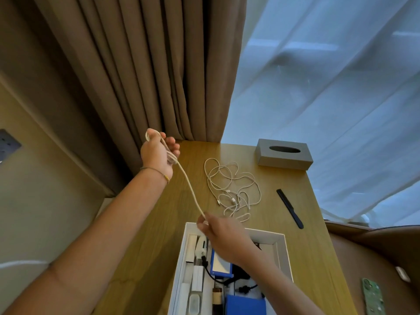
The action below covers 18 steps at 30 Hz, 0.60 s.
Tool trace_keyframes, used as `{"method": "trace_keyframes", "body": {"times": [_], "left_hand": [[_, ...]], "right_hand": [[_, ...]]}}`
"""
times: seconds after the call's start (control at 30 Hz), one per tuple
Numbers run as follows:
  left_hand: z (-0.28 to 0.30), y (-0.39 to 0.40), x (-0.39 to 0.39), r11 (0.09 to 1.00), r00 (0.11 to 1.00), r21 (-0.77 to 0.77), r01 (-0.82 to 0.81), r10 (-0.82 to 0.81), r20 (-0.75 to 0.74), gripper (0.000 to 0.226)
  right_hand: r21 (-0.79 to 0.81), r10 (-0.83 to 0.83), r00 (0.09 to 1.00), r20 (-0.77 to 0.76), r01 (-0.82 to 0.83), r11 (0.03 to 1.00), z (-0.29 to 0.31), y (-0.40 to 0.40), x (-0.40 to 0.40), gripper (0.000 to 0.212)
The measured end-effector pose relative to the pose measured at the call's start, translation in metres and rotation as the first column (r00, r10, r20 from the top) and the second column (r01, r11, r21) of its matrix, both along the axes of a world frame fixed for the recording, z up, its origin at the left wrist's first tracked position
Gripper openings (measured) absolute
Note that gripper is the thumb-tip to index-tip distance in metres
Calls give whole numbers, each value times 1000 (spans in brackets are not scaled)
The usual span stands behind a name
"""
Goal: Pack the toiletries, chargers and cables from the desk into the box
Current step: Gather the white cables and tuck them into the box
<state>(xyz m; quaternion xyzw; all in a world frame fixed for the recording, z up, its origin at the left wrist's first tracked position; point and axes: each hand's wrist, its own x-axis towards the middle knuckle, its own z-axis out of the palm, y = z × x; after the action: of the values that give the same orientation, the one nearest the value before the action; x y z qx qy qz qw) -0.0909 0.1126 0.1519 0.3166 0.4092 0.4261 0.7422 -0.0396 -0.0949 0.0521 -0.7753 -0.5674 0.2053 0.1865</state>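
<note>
**Item count, desk & box**

1 white open cardboard box (280, 241). 2 blue rectangular packs inside it: 1 w/ white face (221, 264), 1 plain (245, 304). White cables: 1 cream cord (189, 189) strung betw. 2 hands, plus 1 loose tangled white pile (231, 189), strand count can't tell. 1 grey tissue box (284, 154). 1 black plastic comb (289, 208). 1 green patterned phone case (373, 296).

A hotel-style bedroom or home study: heavy brown curtains (141, 64) and sheer white drapes (329, 87) hang beyond the raised left hand (158, 153), a grey tissue box (284, 155) sits on a wooden desk (295, 201) past the right hand (223, 237), and a wall socket panel (8, 144) lies far left.
</note>
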Motion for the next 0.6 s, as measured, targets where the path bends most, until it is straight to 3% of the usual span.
{"method": "trace_keyframes", "body": {"times": [0.07,0.17,0.27,0.33,0.5,0.57,0.6], "left_hand": [[-11,0,5,968,963,245,57,12,-270,35],[-32,-4,4,757,841,529,384,-50,-538,48],[-46,-22,0,544,734,515,662,-334,-591,78],[-54,-36,-5,400,600,449,799,-477,-642,92],[-56,-70,-18,156,310,306,939,-768,-560,75],[-53,-77,-20,131,308,336,933,-772,-556,63],[-52,-78,-22,191,365,347,918,-749,-553,62]], "right_hand": [[39,89,989,115,-94,995,23,1,-6,44],[146,107,991,80,-118,982,64,1,-3,45],[257,29,995,-90,-5,966,97,4,19,31],[325,-5,983,-181,65,943,111,8,38,28],[415,-82,962,-260,188,890,114,25,77,20],[394,-133,943,-305,252,884,104,29,86,21],[384,-165,932,-322,288,877,98,29,88,23]]}}
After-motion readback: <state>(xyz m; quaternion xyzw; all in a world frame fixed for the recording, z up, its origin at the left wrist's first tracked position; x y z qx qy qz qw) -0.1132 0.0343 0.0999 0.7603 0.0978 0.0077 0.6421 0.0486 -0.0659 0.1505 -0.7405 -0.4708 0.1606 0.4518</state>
